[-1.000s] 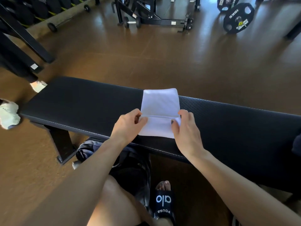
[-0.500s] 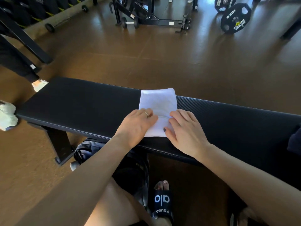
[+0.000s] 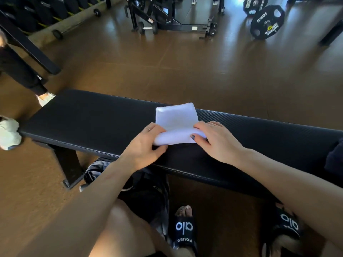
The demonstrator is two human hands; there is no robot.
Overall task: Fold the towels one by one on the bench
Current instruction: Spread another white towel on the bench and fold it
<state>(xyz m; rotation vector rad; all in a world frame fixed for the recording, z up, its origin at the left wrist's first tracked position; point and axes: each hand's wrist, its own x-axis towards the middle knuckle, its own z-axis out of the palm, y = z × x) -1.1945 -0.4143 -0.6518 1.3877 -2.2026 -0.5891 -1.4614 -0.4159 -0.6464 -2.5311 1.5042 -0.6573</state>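
Note:
A small white towel (image 3: 176,117) lies folded on the black padded bench (image 3: 92,121), near its middle. My left hand (image 3: 146,145) grips the towel's near left corner, with the thumb under the edge. On the near right edge my right hand (image 3: 217,140) pinches the cloth, thumb on top. The near part of the towel is lifted and rolled upward off the bench between both hands, while the far part lies flat.
A dark bag (image 3: 141,186) sits on the floor under the bench by my knee. Another person's legs and white shoes (image 3: 9,134) stand at the bench's left end. A dark item (image 3: 334,160) rests at the bench's right end. Weight plates (image 3: 267,23) and a rack (image 3: 172,17) stand beyond.
Both hands went from pressing flat on the folded towel to gripping its near edge and raising it off the bench. The person at the left has stepped closer.

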